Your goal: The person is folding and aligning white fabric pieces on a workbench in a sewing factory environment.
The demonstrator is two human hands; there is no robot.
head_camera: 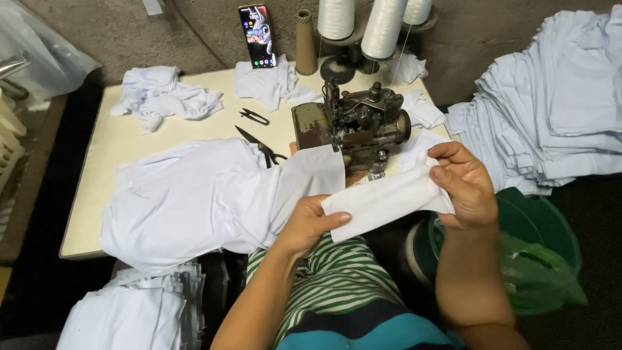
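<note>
matt white cloth strip (389, 199), worn metal sewing machine (353, 123)

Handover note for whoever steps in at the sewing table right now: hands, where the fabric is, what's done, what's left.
Left hand: pinches the near end of a folded white fabric strip, thumb on top.
Right hand: grips the strip's far end, fingers curled over it.
The strip is held in the air in front of the overlock machine, not under its foot.
Large white garment lies on the table, left of the machine; scissors and thread snips behind it.
Done: nothing stitched that shows.
Left: strip not yet at the machine. Stack of white pieces sits to the right.
</note>
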